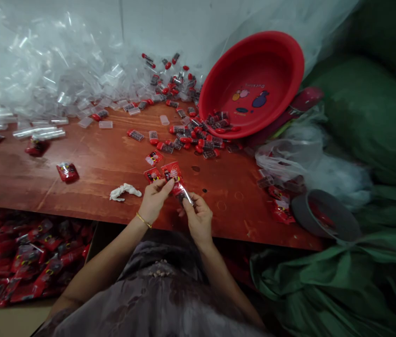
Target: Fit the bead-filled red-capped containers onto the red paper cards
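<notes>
A red plastic basin (275,61), printed inside with cartoon ducks, is tilted on the far side of a reddish-brown wooden table (95,154), its mouth turned toward the near edge. Nearer than the basin and to its left, a red printed packet (171,169) is held between both hands. The packet's upper part is pinched between the thumb and forefinger of the left hand (154,199), above whose wrist a gold-coloured bracelet (144,221) is worn. At the packet's lower end, a small clear container (186,196) with dark contents is gripped by the right hand (199,219), the thumb pressed on top and the fingers curled beneath; whether it is inside the packet or only against it cannot be told.

Red-capped containers (201,142) are heaped against the basin's near left rim, some lying within its lower lip. Between that heap and the hands, flat red packets (153,157) are laid. Farther left of the basin, a crumpled white cloth (125,191) and a plump red packet (67,172) are seen, with clear plastic tubes (78,70) piled behind. Well left and nearer than the basin, a cardboard box (8,320) is filled with red packages (25,262). Right of the basin and nearer, a clear plastic bag (289,154) and a grey round tub (299,215) are placed, bordered by green fabric (369,112).
</notes>
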Demonstrator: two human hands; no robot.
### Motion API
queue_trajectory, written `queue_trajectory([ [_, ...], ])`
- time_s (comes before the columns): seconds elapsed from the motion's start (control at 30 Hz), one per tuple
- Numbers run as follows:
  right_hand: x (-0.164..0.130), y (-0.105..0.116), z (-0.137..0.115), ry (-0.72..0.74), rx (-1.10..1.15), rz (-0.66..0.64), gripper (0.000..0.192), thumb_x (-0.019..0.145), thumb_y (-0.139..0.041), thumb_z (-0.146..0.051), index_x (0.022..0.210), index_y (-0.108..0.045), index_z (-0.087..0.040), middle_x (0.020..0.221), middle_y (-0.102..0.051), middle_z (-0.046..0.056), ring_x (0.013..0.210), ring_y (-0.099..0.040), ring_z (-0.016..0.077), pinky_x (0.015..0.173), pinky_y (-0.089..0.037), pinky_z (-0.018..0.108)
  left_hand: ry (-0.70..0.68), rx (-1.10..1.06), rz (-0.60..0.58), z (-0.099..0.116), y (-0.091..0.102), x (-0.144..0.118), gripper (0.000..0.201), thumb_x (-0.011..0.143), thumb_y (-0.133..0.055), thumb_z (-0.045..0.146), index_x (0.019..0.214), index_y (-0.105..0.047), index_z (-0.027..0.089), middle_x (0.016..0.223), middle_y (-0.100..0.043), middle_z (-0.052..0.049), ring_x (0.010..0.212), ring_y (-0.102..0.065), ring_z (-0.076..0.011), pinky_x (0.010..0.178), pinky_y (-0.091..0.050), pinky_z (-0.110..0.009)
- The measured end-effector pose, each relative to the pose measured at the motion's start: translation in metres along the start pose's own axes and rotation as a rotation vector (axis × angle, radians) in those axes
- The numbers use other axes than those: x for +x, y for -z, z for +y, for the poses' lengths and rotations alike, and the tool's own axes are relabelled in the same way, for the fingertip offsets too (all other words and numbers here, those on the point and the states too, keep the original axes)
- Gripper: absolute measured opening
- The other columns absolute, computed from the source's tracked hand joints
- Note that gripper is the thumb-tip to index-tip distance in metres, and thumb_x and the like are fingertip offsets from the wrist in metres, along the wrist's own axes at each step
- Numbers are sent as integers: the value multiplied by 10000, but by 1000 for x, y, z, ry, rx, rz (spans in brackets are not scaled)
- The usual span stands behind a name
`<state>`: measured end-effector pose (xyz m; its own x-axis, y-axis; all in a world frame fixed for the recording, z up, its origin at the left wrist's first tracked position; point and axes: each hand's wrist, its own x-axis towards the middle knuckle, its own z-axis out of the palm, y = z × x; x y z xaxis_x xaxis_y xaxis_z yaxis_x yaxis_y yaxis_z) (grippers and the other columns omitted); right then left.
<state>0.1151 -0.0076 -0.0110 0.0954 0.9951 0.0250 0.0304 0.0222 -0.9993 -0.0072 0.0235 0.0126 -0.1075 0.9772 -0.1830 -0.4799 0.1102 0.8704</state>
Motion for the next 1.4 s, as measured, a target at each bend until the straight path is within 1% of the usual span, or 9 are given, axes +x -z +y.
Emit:
queue_trajectory([
  [0.2,9,13,26,142,-381,5,219,801,-565,-381,884,-624,-187,755,-646,19,637,-577,138,627,-491,274,-17,56,154,19,10,20,292,562,-781,408,676,-666,164,623,-601,28,604,-532,-98,614,-430,-223],
  [0.4,39,28,26,377,-777,196,276,796,-564,-360,966,-638,-156,968,-666,145,922,-563,255,831,-440,425,-81,472,-106,11,29,10,250,685,-677,382,588,-621,158,545,-497,40,551,-408,-92,549,-322,-216],
  [0.5,39,29,8,453,-604,-30,389,833,-530,-344,1175,-556,-162,1133,-627,137,977,-565,222,852,-450,392,-54,734,-357,8,35,0,278,723,-634,349,529,-567,161,496,-425,49,512,-345,-87,503,-251,-223],
  [0.6,29,24,-2,396,-413,-321,253,836,-531,-295,1049,-635,-205,911,-687,55,804,-605,161,728,-486,295,-19,865,-491,10,40,-5,290,710,-648,315,489,-542,159,466,-397,56,487,-320,-80,486,-222,-224],
  [0.7,16,14,2,263,-303,-268,151,814,-553,-281,790,-676,-198,708,-675,16,664,-601,142,626,-482,256,-11,750,-347,9,43,-9,241,680,-686,318,526,-592,159,488,-476,47,504,-386,-86,503,-283,-209],
  [0.93,-2,-15,23,102,-190,32,224,834,-526,-345,717,-620,-179,598,-622,-16,540,-561,114,525,-466,217,226,124,87,-18,26,-29,385,503,-821,401,749,-702,129,712,-689,-23,621,-578,-115,643,-465,-238],
  [1.1,31,13,11,373,-610,-145,279,895,-399,-257,996,-639,-159,939,-691,84,889,-613,207,825,-486,348,336,-42,228,-13,31,-23,461,396,-872,361,738,-672,125,696,-701,-30,604,-630,-132,632,-507,-260],
  [1.2,73,43,-4,502,-966,-359,439,802,-435,-94,1222,-550,-156,1268,-568,119,1204,-444,261,1004,-362,448,381,-59,172,-4,38,-16,425,441,-863,360,734,-665,124,697,-709,-41,612,-647,-141,629,-511,-253],
  [1.4,127,70,-13,434,-1241,-868,573,738,-624,-164,1293,-493,-224,1345,-502,90,1152,-461,287,940,-379,474,504,-126,102,2,36,-14,311,586,-803,360,754,-653,146,732,-721,-50,669,-669,-160,649,-509,-260],
])
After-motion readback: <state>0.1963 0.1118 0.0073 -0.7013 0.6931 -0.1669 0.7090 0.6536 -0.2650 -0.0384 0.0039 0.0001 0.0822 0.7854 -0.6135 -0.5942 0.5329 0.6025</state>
